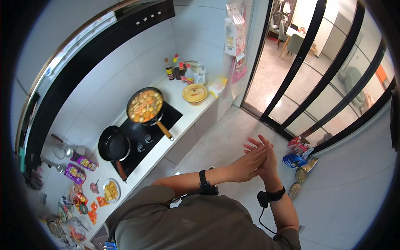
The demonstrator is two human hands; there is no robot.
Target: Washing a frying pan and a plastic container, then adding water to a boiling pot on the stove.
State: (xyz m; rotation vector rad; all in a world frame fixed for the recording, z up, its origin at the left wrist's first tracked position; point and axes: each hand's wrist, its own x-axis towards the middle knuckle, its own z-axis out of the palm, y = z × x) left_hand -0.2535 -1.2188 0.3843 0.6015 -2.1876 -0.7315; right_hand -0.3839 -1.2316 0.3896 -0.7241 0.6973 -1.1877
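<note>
My left hand [248, 165] lies flat across the palm of my right hand [269, 159], above the floor and away from the counter. The fingers of both are stretched out, and nothing shows between them, though the touching palms are hidden. To the left is a black glass cooktop [153, 135]. On its far burner sits a wok [145, 105] full of sliced sausage, carrot and round pale pieces in broth, its wooden handle towards me. A dark frying pan [113, 143] without visible food rests on the near burner.
A white counter [145, 162] carries a plate of yellow food [111, 190], purple packets [75, 173], sauce bottles [182, 72] and a covered bowl [194, 93]. A range hood [93, 40] overhangs it. Bags and boxes [298, 153] stand on the floor beside the glass sliding door [300, 78].
</note>
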